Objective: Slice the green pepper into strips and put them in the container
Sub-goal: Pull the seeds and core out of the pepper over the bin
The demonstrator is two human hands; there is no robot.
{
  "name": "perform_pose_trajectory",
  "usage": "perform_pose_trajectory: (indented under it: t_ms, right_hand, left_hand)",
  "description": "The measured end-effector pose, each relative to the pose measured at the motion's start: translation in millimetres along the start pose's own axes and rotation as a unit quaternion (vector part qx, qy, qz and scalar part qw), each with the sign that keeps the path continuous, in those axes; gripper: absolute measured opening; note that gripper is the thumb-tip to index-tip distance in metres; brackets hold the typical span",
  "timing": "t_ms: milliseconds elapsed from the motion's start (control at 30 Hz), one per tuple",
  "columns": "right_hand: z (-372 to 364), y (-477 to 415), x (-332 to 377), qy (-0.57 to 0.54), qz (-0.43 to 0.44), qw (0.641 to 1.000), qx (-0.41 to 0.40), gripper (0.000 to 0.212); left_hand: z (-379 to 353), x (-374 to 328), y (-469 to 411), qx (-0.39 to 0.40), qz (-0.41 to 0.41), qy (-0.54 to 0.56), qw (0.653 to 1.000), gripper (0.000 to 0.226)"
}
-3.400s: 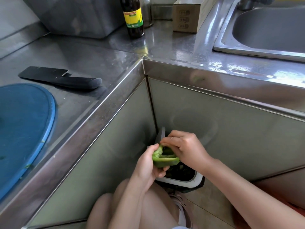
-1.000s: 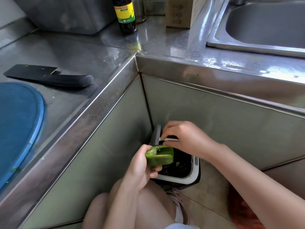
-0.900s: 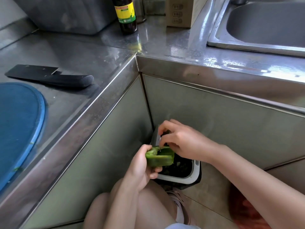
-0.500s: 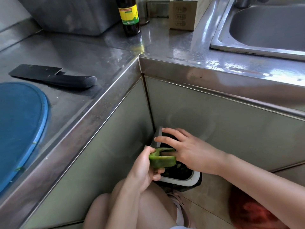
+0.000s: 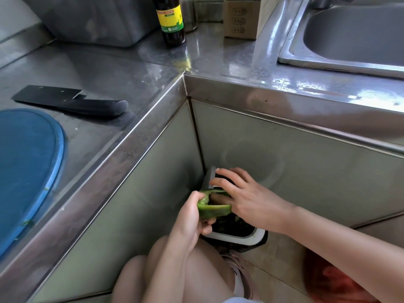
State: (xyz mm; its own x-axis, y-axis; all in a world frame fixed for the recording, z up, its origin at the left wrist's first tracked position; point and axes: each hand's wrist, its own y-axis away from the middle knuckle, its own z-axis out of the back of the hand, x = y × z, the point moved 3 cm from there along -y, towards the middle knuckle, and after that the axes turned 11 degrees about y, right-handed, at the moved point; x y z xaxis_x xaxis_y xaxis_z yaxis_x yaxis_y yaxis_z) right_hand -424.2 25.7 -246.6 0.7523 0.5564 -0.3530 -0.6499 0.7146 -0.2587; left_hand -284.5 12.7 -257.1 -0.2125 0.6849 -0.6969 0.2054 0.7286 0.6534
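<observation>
The steel counter (image 5: 131, 68) carries a blue cutting board (image 5: 26, 167) at its left edge, with a black knife (image 5: 72, 102) just beyond it. Down in the corner below stands a waste bin (image 5: 251, 237). Over it the left hand (image 5: 190, 219) clamps a hollow piece of green pepper (image 5: 214, 209), while the right hand (image 5: 247, 200), fingers fairly straight, reaches inside. Seems to be seed-clearing; slicing hasn't begun. Next, the pepper goes up to the board and a hand takes the knife.
</observation>
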Motion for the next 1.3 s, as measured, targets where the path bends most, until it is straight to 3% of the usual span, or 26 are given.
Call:
perform_pose_trajectory:
  t_ms: [133,300,433,533,700,833,1033,1300]
  right_hand:
    - [-3,3,-3,-0.002,-0.032,0.999,-0.006,0.039]
    - [-12,5,-21,-0.068,-0.127,0.989,-0.011,0.005]
    - [-19,-1,-31,-0.228,-0.237,0.944,0.011,0.016]
    - [-17,-8,-33,-0.324,-0.3,0.897,0.033,0.013]
    - [-15,-22,-28,-0.333,-0.246,0.91,0.02,0.032]
    - [-17,-23,-28,-0.328,-0.253,0.91,0.027,0.023]
    - [-16,-30,-18,-0.342,-0.175,0.921,0.057,0.024]
    - [-21,-32,-9,-0.255,-0.131,0.956,0.057,0.01]
  left_hand:
    - [5,1,-6,-0.036,-0.02,0.022,0.999,0.023]
    - [13,-2,-10,-0.061,-0.06,0.038,0.996,0.027]
    - [10,-1,-10,-0.056,-0.052,0.009,0.997,0.024]
    - [9,0,-10,-0.047,-0.044,-0.005,0.998,0.023]
    - [7,2,-10,-0.03,-0.029,-0.008,0.999,0.022]
    - [6,2,-10,-0.027,-0.021,-0.007,0.999,0.022]
    - [4,2,-9,-0.02,-0.015,-0.03,0.999,0.022]
    - [3,3,-8,-0.015,-0.022,-0.045,0.999,0.026]
